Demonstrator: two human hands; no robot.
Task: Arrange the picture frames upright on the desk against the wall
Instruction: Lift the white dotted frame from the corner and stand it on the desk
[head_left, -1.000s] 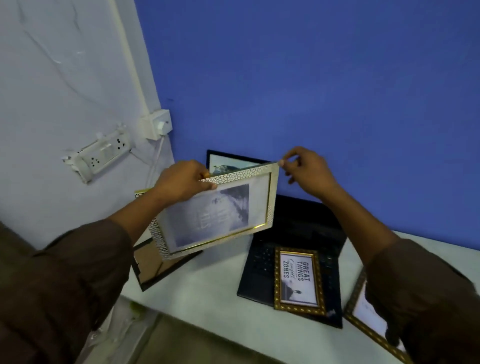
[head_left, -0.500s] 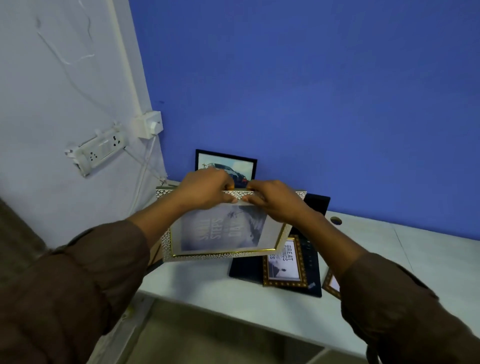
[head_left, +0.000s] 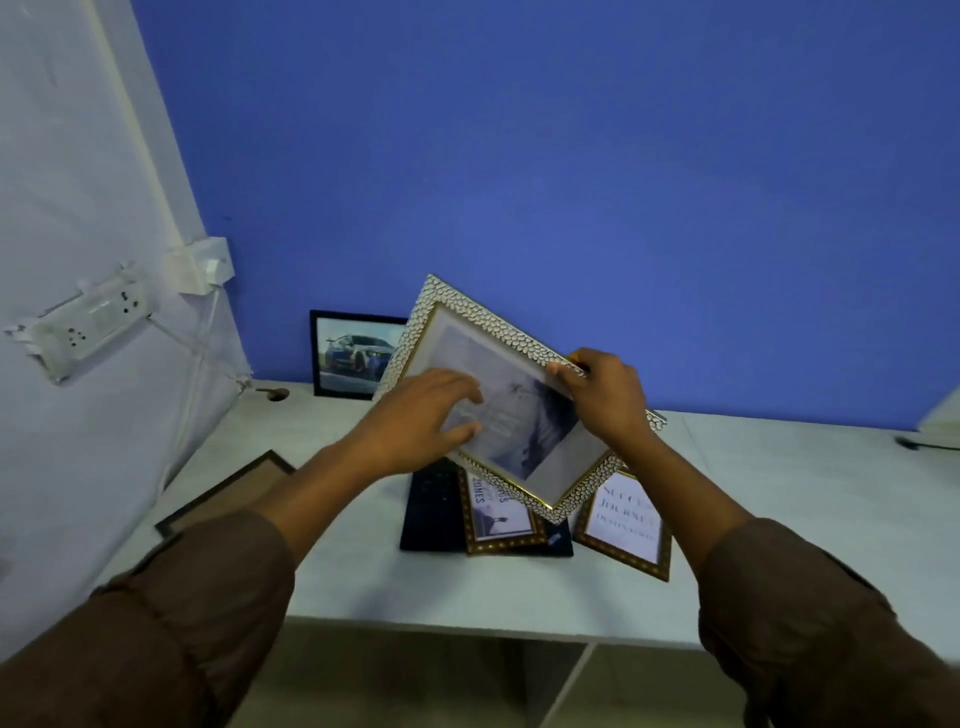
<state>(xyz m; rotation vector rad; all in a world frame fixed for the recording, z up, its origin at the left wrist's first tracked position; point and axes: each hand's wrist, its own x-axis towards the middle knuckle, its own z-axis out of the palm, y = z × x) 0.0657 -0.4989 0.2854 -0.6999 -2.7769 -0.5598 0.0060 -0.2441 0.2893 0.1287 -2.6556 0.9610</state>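
Big change: silver frame (head_left: 511, 400) now spun round to a diamond tilt, one corner up against the blue wall (head_left: 571, 182), opposite corner down over the clutter. Half a second back, held level and landscape with both hands pinched together on the top edge; a second back, tipped the other way with hands wide apart. So probably mid-rotation toward portrait, not yet set down.

Grip right now: right hand (head_left: 605, 400) closed on the upper right edge, thumb on the front, fingers wrapped behind. Left hand (head_left: 423, 421) spread flat on the glass, fingers loose, more steadying than gripping. Frame up in the air above the desk (head_left: 363, 582), not touching it as far as visible.

Elsewhere: car photo (head_left: 356, 356) already upright against the wall, just left of the held frame. Still flat and waiting: two gold frames (head_left: 496, 522) (head_left: 626, 525) near the dark keyboard (head_left: 431, 512), plus a brown frame (head_left: 228, 491) at the left edge.

Also looks like the viewpoint has pulled back, more desk front in sight than before.

Roughly one of five done, second in hand.
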